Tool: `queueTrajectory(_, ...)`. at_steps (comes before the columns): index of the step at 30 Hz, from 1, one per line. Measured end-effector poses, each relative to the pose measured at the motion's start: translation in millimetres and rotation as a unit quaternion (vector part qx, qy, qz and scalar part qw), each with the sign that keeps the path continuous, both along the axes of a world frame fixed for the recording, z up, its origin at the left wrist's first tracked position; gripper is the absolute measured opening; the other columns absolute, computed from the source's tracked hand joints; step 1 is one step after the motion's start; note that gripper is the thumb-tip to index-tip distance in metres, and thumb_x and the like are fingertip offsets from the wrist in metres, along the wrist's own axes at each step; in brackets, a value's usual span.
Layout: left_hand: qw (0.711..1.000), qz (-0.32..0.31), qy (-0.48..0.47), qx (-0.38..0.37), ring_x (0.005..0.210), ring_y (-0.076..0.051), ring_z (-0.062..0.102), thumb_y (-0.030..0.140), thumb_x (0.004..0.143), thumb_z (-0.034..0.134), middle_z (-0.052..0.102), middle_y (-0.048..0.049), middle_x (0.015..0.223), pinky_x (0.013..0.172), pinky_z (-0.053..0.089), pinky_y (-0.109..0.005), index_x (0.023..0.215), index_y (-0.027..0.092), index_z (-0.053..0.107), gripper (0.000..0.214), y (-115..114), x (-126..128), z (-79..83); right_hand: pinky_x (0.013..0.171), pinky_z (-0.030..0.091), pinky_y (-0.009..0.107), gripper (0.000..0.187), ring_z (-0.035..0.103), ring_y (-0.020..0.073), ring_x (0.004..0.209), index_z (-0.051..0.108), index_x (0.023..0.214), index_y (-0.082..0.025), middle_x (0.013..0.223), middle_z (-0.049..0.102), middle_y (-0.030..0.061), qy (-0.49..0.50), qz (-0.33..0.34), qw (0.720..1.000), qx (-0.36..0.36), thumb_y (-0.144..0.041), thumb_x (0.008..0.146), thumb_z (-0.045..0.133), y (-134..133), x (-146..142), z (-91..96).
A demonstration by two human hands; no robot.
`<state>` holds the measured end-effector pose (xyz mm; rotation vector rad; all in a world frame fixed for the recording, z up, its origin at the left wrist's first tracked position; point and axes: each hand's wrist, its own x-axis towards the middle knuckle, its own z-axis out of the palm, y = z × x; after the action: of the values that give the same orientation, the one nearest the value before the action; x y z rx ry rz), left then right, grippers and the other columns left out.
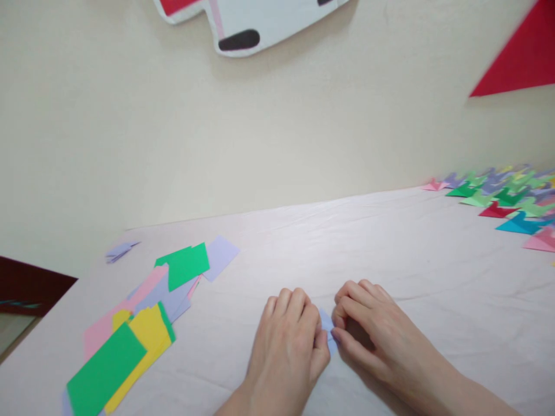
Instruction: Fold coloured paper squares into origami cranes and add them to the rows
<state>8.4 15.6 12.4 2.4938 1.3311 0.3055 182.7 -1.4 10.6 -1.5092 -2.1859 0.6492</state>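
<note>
1. The left hand (pixel 288 341) and right hand (pixel 373 332) meet over a small lilac folded paper piece (pixel 328 333), fingers curled and pinching it from both sides; most of it is hidden, so its shape is unclear.
2. The paper lies on the white cloth-covered table (pixel 390 254).
3. Left of the paper: a loose pile of green, yellow, pink and lilac paper rectangles (pixel 143 323).
4. Far right of it: a cluster of multicoloured folded paper shapes (pixel 511 199).

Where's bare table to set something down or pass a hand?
Free: the wide middle strip of the table between the flat paper rectangles on the left and the folded paper pieces far right. Crowded: both those piles, and the near edge where left hand and right hand pinch a lilac paper.
</note>
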Motion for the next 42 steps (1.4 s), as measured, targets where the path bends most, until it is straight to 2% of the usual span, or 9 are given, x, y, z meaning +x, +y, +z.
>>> queueTrajectory(3, 1.0, -0.001, 0.004, 0.004, 0.088, -0.025, 0.049, 0.005, 0.08, 0.051, 0.056, -0.0046, 0.091, 0.073, 0.041, -0.041, 0.077, 0.019, 0.051, 0.014, 0, 0, 0.0, 0.074, 0.037, 0.037, 0.014, 0.048, 0.0206, 0.081, 0.051, 0.081, -0.021, 0.084, 0.055, 0.0022, 0.017, 0.0, 1.0, -0.013, -0.007, 0.084, 0.05, 0, 3, 0.5)
queueTrajectory(9, 1.0, -0.007, 0.009, 0.012, 0.089, -0.026, 0.048, 0.006, 0.079, 0.051, 0.055, -0.0053, 0.093, 0.073, 0.04, -0.041, 0.077, 0.019, 0.05, 0.014, -2, -1, -3.2, 0.08, 0.039, 0.039, 0.027, 0.049, 0.0212, 0.089, 0.051, 0.094, -0.024, 0.091, 0.057, 0.0014, 0.083, -0.011, 0.995, -0.063, -0.001, 0.081, 0.045, 0, 9, -0.7)
queueTrajectory(14, 1.0, -0.005, 0.001, 0.0, 0.089, -0.026, 0.047, 0.006, 0.08, 0.051, 0.054, -0.0052, 0.093, 0.074, 0.04, -0.042, 0.081, 0.019, 0.051, 0.014, -3, 0, -4.4, 0.077, 0.037, 0.04, 0.016, 0.049, 0.0215, 0.085, 0.051, 0.091, -0.024, 0.089, 0.058, 0.0011, 0.06, -0.031, 0.997, -0.031, -0.009, 0.084, 0.05, -3, -2, -3.1)
queueTrajectory(19, 0.999, 0.001, -0.023, -0.027, 0.088, -0.025, 0.046, 0.007, 0.081, 0.053, 0.054, -0.0036, 0.093, 0.076, 0.038, -0.043, 0.086, 0.02, 0.05, 0.014, -3, -1, -3.4, 0.075, 0.035, 0.039, 0.019, 0.049, 0.0222, 0.084, 0.051, 0.089, -0.024, 0.089, 0.058, 0.0013, 0.044, -0.02, 0.999, -0.008, -0.007, 0.081, 0.051, -3, -11, -1.8)
queueTrajectory(27, 0.998, 0.005, -0.045, -0.05, 0.09, -0.024, 0.046, 0.001, 0.079, 0.05, 0.054, -0.0028, 0.095, 0.077, 0.036, -0.042, 0.086, 0.02, 0.05, 0.021, -5, -3, -0.7, 0.079, 0.038, 0.038, 0.041, 0.05, 0.0212, 0.088, 0.049, 0.096, -0.025, 0.092, 0.058, 0.0006, 0.103, -0.026, 0.994, -0.028, 0.004, 0.068, 0.04, -5, 1, -7.2)
queueTrajectory(29, 0.997, 0.006, -0.048, -0.052, 0.091, -0.024, 0.045, 0.001, 0.079, 0.05, 0.053, -0.003, 0.095, 0.077, 0.035, -0.041, 0.087, 0.02, 0.05, 0.02, -5, -3, -0.6, 0.079, 0.037, 0.038, 0.038, 0.05, 0.0211, 0.088, 0.049, 0.095, -0.025, 0.091, 0.057, 0.0003, 0.108, -0.036, 0.993, -0.029, 0.003, 0.07, 0.04, -7, 1, -8.2)
queueTrajectory(32, 0.997, 0.005, -0.058, -0.054, 0.091, -0.024, 0.045, 0.004, 0.082, 0.048, 0.054, -0.0033, 0.095, 0.078, 0.034, -0.042, 0.086, 0.02, 0.048, 0.017, -4, -3, -0.3, 0.078, 0.036, 0.038, 0.021, 0.049, 0.0212, 0.086, 0.05, 0.093, -0.024, 0.09, 0.058, 0.0003, 0.088, -0.041, 0.995, -0.025, -0.007, 0.082, 0.046, -7, -3, -6.6)
queueTrajectory(34, 0.996, -0.001, -0.068, -0.051, 0.089, -0.024, 0.046, 0.007, 0.084, 0.046, 0.053, -0.0036, 0.094, 0.078, 0.034, -0.042, 0.087, 0.02, 0.047, 0.014, -5, -3, 0.1, 0.076, 0.035, 0.038, 0.015, 0.049, 0.021, 0.084, 0.05, 0.092, -0.024, 0.09, 0.058, 0.0004, 0.069, -0.033, 0.997, -0.02, -0.01, 0.084, 0.05, -6, -8, -4.1)
queueTrajectory(42, 0.995, -0.014, -0.089, -0.052, 0.091, -0.024, 0.046, 0.01, 0.082, 0.045, 0.051, -0.0043, 0.096, 0.078, 0.034, -0.041, 0.092, 0.021, 0.045, 0.015, -11, -6, 0.3, 0.077, 0.034, 0.038, 0.03, 0.049, 0.0208, 0.087, 0.049, 0.095, -0.024, 0.094, 0.059, 0.0011, 0.057, -0.014, 0.998, -0.026, 0.001, 0.079, 0.044, -4, -8, 0.9)
